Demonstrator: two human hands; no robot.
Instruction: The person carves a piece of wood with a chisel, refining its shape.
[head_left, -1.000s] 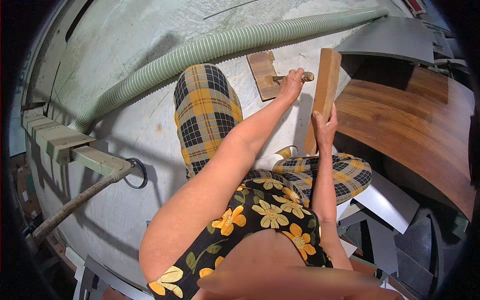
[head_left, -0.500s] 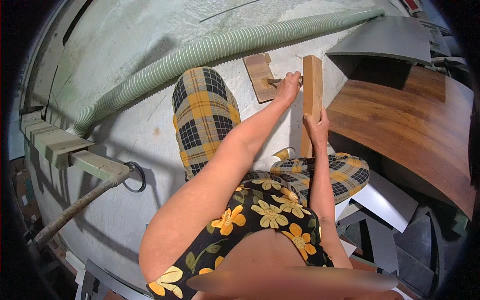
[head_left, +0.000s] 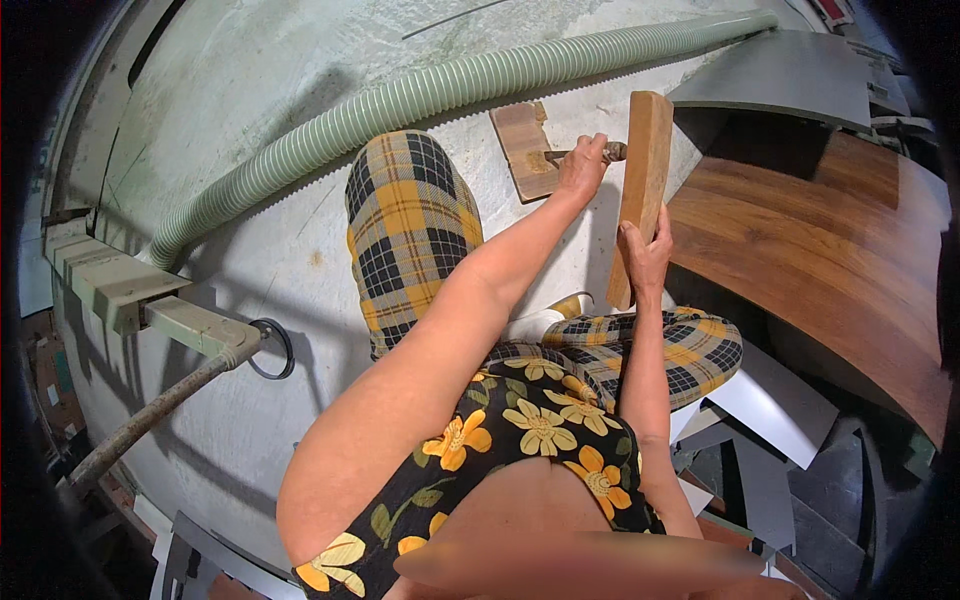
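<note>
On the grey concrete floor, a flat, notched brown wooden board lies beneath the tip of a slim, dark-shafted tool with a rounded butt, gripped by the left hand. Beyond, a long tan wooden block is grasped in the right hand; swung askew, it could glance onto the left hand.

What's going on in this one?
A person is working low over a bare floor. The left hand grips a chisel-like tool, its metal end at a small wooden board lying on the floor. The right hand holds a long wooden block close by the tool's handle end; whether they touch is hard to tell. A ribbed hose runs along beyond the board, and a large brown panel is to the right.
</note>
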